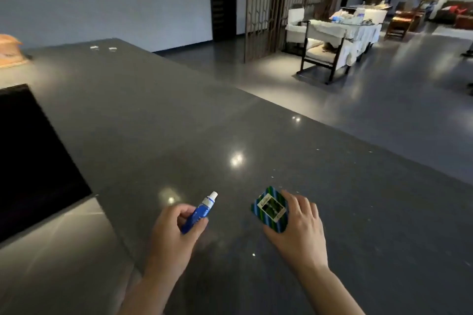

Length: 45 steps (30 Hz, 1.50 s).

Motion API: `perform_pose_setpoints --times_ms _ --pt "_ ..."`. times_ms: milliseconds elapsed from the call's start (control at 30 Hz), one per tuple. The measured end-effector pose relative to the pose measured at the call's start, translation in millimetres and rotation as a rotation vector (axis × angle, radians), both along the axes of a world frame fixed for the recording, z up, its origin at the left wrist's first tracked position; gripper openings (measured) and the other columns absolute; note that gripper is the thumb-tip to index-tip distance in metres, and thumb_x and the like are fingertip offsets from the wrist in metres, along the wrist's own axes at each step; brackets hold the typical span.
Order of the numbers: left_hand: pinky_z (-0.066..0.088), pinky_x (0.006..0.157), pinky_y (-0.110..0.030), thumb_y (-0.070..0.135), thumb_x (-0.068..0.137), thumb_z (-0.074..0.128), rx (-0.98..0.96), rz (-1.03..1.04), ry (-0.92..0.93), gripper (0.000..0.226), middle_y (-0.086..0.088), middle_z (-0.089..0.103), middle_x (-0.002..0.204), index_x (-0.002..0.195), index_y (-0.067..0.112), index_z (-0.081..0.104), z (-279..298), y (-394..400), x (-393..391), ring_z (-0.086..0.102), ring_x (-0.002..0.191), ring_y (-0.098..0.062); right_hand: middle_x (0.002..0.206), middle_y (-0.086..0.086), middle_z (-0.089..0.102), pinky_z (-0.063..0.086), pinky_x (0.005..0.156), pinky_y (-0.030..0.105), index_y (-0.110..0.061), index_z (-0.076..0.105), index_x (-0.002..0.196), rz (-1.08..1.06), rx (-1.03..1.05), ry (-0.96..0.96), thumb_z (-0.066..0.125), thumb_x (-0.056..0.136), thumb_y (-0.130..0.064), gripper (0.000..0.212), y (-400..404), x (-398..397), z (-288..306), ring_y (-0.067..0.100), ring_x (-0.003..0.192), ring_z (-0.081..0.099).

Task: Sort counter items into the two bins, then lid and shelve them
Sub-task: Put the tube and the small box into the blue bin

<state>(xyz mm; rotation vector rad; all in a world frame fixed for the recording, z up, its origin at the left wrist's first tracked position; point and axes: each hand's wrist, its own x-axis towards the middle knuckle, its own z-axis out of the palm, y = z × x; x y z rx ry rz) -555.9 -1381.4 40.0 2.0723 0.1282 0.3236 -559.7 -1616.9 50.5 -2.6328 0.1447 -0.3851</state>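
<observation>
My left hand [172, 231] grips a small blue tube with a white cap [201, 211], held just above the dark counter [158, 120] with its cap pointing up and away. My right hand [298, 226] holds a small green-and-blue striped packet [271, 208], fingers curled round its right edge, low over the counter. No bins or lids are in view.
A black cooktop panel [30, 161] is set into the counter at the left. Two small white items [102, 48] lie at the far end, and a tan object [10, 50] sits at the far left. The counter's right edge drops to the floor; chairs and a table [332, 30] stand beyond.
</observation>
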Motion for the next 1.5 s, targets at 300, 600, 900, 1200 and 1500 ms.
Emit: perform_pose_setpoints --times_ms 300,600,900,1200,1500 --pt "0.040 0.052 -0.020 0.028 0.070 0.081 0.037 0.529 -0.044 0.023 0.010 0.059 0.078 0.078 0.035 0.060 17 244 -67 0.054 0.062 -0.005 0.105 -0.014 0.046 0.040 0.085 0.026 -0.034 0.052 0.121 0.514 0.043 -0.078 0.072 0.057 -0.049 0.069 269 28 24 0.009 0.100 0.042" --pt "0.044 0.056 -0.020 0.034 0.073 0.077 0.175 0.730 -0.022 0.021 0.017 0.055 0.084 0.082 0.036 0.058 34 464 -64 0.055 0.070 -0.003 0.123 -0.015 0.039 0.036 0.099 0.025 -0.036 0.035 0.138 0.729 0.088 -0.010 0.070 0.065 -0.058 0.084 510 74 33 0.004 0.114 0.033" --pt "0.039 0.057 -0.015 0.039 0.075 0.075 0.149 0.755 0.073 0.024 0.016 0.054 0.088 0.091 0.036 0.057 18 573 25 0.055 0.073 -0.005 0.121 -0.015 0.040 0.038 0.096 0.023 -0.036 0.039 0.135 0.732 0.061 -0.017 0.072 0.063 -0.055 0.082 630 175 19 0.003 0.110 0.033" --pt "0.037 0.058 -0.013 0.036 0.073 0.075 0.223 0.800 -0.054 0.019 0.015 0.055 0.082 0.081 0.038 0.058 61 694 174 0.054 0.074 0.000 0.114 -0.018 0.039 0.040 0.092 0.024 -0.038 0.040 0.133 0.840 0.105 -0.114 0.071 0.061 -0.056 0.080 773 329 39 0.000 0.105 0.032" --pt "0.038 0.057 -0.016 0.036 0.072 0.077 0.139 0.890 -0.075 0.020 0.020 0.054 0.086 0.081 0.038 0.059 48 816 276 0.052 0.079 0.005 0.111 -0.016 0.042 0.039 0.089 0.024 -0.035 0.045 0.130 0.958 0.098 -0.155 0.071 0.060 -0.053 0.077 917 438 45 0.003 0.104 0.036"
